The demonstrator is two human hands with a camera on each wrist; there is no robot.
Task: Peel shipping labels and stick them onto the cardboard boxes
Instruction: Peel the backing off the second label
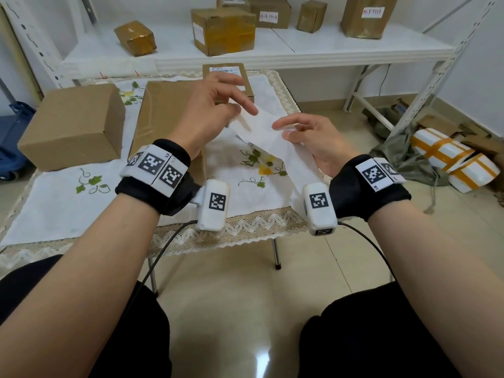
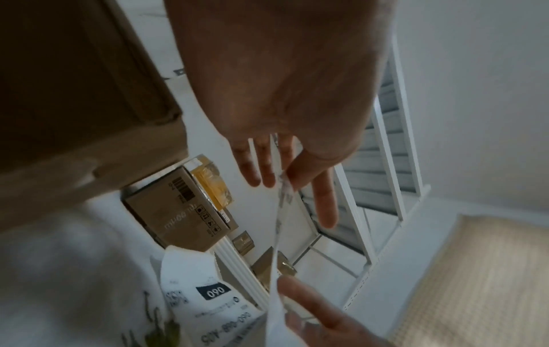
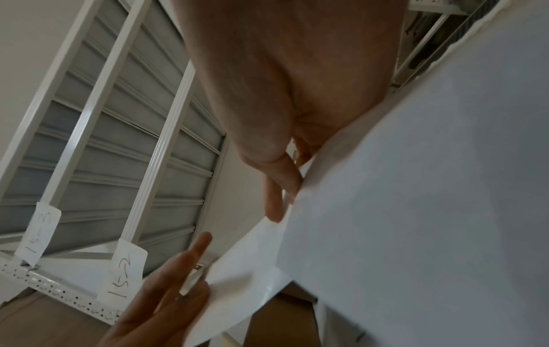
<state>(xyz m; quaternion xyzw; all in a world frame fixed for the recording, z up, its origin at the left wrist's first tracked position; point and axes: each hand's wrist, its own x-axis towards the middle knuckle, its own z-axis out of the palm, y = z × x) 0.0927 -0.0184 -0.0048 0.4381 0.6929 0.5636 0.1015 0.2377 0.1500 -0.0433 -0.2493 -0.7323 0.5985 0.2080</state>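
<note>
two cardboard boxes point(image 1: 73, 126) point(image 1: 163, 115) crowd the tablecloth's point(image 1: 54, 214) left half.

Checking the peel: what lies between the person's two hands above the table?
In the head view, a white paper shipping label sheet spans from the left hand to the right hand; both pinch it.

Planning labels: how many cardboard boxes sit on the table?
3: plain one at left, taped one mid-table, labelled one behind the left hand; more may be hidden.
</note>
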